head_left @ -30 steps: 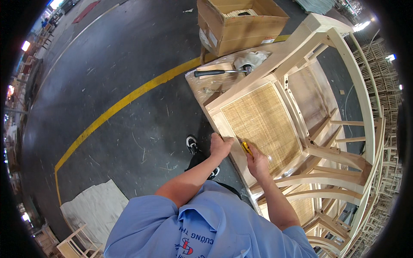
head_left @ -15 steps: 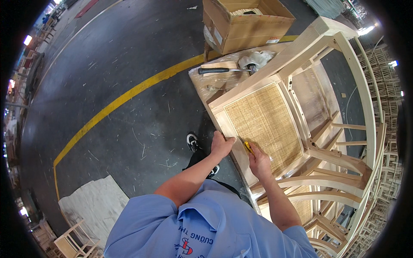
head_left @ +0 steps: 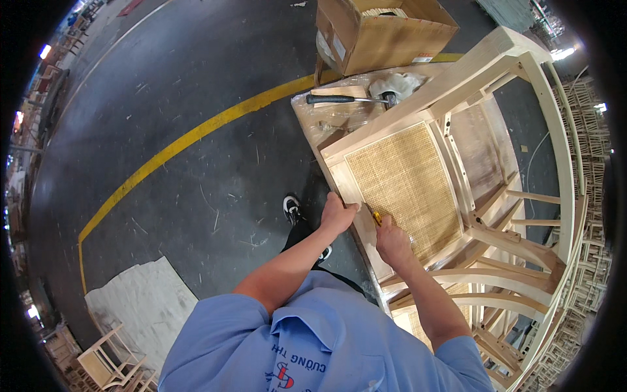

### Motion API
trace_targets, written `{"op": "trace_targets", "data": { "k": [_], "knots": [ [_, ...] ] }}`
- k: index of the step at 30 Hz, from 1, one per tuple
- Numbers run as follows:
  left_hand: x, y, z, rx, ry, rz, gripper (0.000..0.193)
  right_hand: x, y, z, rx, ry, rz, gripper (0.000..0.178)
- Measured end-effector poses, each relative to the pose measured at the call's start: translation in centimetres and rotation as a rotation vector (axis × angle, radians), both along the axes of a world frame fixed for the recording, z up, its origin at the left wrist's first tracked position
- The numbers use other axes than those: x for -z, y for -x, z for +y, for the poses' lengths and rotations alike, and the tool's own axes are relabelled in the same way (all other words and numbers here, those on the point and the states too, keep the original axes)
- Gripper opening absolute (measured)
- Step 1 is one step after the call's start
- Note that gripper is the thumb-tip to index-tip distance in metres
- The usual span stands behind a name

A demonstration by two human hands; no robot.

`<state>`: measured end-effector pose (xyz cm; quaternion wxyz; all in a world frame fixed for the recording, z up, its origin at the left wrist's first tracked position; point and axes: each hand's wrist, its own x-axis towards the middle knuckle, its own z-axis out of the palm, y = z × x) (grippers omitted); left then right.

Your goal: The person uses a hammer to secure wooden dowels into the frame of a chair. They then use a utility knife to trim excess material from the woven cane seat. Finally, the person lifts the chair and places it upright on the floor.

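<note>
A pale wooden chair frame lies on the worktable, with a woven cane panel set in its seat. My left hand is closed round the seat's near-left rail, its thumb on top and its fingers hidden over the outer side. My right hand grips a yellow utility knife. The knife's tip is at the panel's left edge, beside the rail; the blade itself is too small to make out.
A hammer with a dark handle lies on the film-covered table beyond the seat, near a crumpled white cloth. An open cardboard box stands behind. Another chair frame is close on the right. A pale sheet covers floor at lower left.
My right hand has turned slightly over the knife, so less of its yellow body shows. My left hand keeps its hold on the rail. The whole view has shifted a little.
</note>
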<state>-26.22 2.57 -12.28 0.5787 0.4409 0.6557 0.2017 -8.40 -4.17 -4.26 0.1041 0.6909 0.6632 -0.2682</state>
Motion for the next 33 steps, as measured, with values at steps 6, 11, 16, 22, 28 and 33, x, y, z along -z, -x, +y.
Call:
{"op": "trace_targets", "data": {
  "k": [6,11,16,22,28,33],
  "knots": [
    [-0.1,-0.2,0.0,0.044,-0.032,0.063,0.062,0.8,0.9,-0.6,0.050,0.015,-0.038,0.027],
    [-0.2,0.0,0.5,0.081,0.019,0.097,0.063,-1.8,0.3,2.3,-0.133,0.004,-0.049,0.024],
    [-0.3,0.1,0.2,0.074,-0.029,0.054,0.065,-0.1,1.3,0.2,-0.019,-0.005,-0.072,0.025],
    [0.2,0.1,0.1,0.073,-0.020,0.036,0.065,0.2,-0.2,1.0,-0.061,-0.051,-0.035,0.030],
    [-0.8,0.2,-0.4,0.065,-0.030,0.054,0.055,1.7,-1.1,-0.4,-0.035,-0.141,0.042,0.028],
    [-1.7,0.8,-3.1,0.090,-0.510,0.199,0.038,-0.5,-0.2,-2.9,0.113,-0.276,0.153,0.024]
  ]
}}
